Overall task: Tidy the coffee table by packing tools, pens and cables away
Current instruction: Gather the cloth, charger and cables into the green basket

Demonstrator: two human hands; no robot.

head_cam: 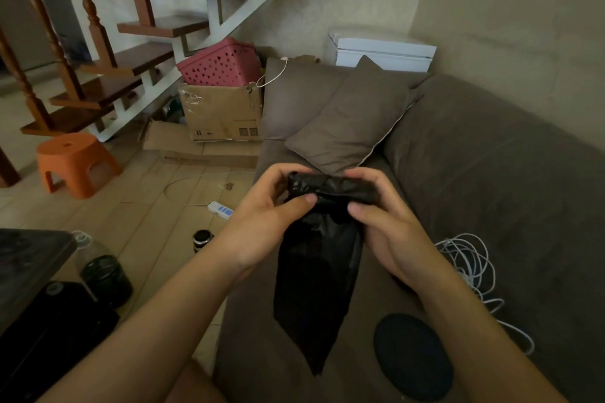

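From the head camera, both hands are up in front of the person, over a brown sofa (491, 173). They hold a black bag (317, 275) between them. The top of the bag is rolled into a thick bunch, and the rest hangs down loose to a point, in the air above the sofa seat.

The left hand (271, 206) grips the left end of the rolled top. Its fingers are curled over the back and its thumb presses on the front. The right hand (383, 232) grips the right end the same way, with curled fingers on top and the thumb pinching the bag from the front.

A white cable (471, 258) lies in a loose tangle on the sofa seat, just right of the right arm. A dark round thing (412, 357) lies on the seat near it; I cannot tell what it is. A brown cushion (353, 121) leans at the far end of the sofa.

On the floor to the left are a white power strip (221, 209), an orange stool (75, 163) and a cardboard box (222, 111) with a pink basket (219, 65) on top. A dark table (26, 258) shows at the left edge.
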